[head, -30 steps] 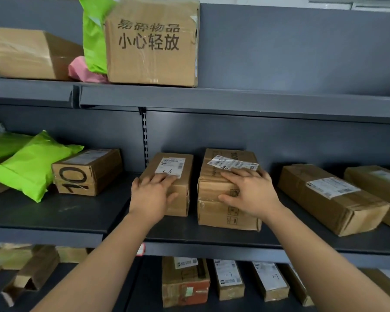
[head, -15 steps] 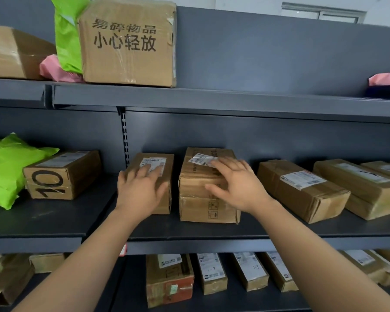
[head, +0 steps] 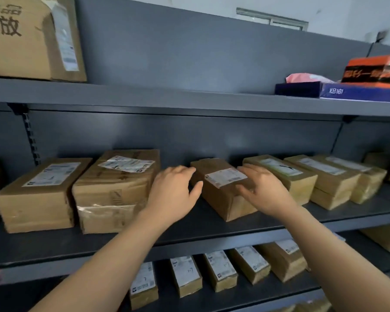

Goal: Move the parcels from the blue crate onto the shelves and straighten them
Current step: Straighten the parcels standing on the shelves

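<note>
Grey shelf (head: pixel 189 224): metal, tiered; white wall (head: pixel 212 5) above.
Unclear: box (head: pixel 32 41) far left is cut off; far-right boxes blurred.
Parcel (head: pixel 221 190): middle tier, skewed, between both hands.
Left hand (head: pixel 173 194): fingers apart, touching its left side.
Right hand (head: pixel 263 192): fingers apart, over its right edge.

Looks like a parcel storeroom or courier pick-up point. Dark grey metal shelving (head: pixel 189 95) across the whole frame, three tiers in view, hung on a slotted upright (head: pixel 31 140) at left. On the middle shelf (head: pixel 212 230), a row of taped brown cardboard parcels (head: pixel 36 206), each with a white printed shipping label (head: pixel 52 174). More small labelled parcels (head: pixel 185 273) lined up on the lower tier. Upper left, a large carton (head: pixel 32 41) printed in bold Chinese characters; upper right, a flat blue box (head: pixel 360 92) marked KB161 under an orange box (head: pixel 374 68).
</note>
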Available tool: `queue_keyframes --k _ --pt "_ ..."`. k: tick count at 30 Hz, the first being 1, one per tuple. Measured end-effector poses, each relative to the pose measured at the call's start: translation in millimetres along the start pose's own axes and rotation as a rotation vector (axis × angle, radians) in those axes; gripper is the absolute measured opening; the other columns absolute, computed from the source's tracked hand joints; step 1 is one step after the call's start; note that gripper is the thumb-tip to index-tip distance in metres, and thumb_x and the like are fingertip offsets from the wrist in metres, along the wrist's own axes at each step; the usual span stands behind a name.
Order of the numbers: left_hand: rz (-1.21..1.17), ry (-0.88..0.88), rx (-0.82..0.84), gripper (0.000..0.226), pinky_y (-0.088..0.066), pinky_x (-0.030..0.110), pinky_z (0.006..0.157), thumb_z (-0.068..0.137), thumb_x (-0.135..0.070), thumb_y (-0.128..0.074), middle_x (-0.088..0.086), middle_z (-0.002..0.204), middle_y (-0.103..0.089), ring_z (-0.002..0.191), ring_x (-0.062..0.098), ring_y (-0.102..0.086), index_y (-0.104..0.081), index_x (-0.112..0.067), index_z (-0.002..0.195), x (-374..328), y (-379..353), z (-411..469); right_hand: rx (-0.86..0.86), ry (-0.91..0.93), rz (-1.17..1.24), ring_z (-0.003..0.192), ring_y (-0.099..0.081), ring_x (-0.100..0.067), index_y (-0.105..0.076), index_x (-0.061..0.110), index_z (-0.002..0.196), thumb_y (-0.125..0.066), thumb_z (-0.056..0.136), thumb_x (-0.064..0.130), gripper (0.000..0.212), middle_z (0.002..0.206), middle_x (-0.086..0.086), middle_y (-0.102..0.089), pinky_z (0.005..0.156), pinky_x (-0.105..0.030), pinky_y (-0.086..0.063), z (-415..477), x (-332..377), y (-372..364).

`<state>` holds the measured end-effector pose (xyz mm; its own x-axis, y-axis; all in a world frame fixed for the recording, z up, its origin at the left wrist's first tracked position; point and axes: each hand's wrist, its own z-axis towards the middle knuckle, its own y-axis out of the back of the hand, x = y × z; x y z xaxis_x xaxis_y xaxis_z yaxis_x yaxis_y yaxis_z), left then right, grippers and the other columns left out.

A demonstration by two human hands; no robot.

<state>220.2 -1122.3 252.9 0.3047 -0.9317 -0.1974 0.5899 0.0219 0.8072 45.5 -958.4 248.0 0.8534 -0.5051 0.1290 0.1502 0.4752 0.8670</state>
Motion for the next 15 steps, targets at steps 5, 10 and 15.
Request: queue_keyframes --k 5,10,15 --pt "0.019 -0.013 0.141 0.056 -0.038 0.036 0.102 0.093 -0.049 -0.043 0.003 0.138 -0.050 0.123 0.022 -0.047 -0.044 -0.017 0.138 -63 -63 39 0.131 -0.139 -0.107 0.133 -0.038 -0.025 -0.034 0.025 0.144 -0.058 0.088 0.043 0.064 0.151 -0.005 -0.033 0.108 -0.038 -0.035 -2 -100 16" --pt "0.065 -0.010 0.312 0.065 -0.024 0.037 0.114 0.094 -0.054 -0.038 0.002 0.154 -0.029 0.140 0.022 -0.027 -0.025 -0.021 0.148 -100 -105 64 0.286 -0.190 -0.175 0.139 -0.027 -0.028 -0.026 0.031 0.145 -0.057 0.078 0.060 0.080 0.155 -0.001 -0.023 0.113 -0.046 -0.023 7 -164 12" --pt "0.132 0.010 0.384 0.062 -0.028 0.033 0.108 0.092 -0.056 -0.042 -0.005 0.155 -0.026 0.139 0.017 -0.027 -0.028 -0.030 0.147 -99 -113 66 0.253 -0.127 -0.164 0.135 -0.027 -0.028 -0.021 0.034 0.146 -0.061 0.069 0.063 0.091 0.150 0.000 -0.027 0.111 -0.044 -0.019 12 -185 0"
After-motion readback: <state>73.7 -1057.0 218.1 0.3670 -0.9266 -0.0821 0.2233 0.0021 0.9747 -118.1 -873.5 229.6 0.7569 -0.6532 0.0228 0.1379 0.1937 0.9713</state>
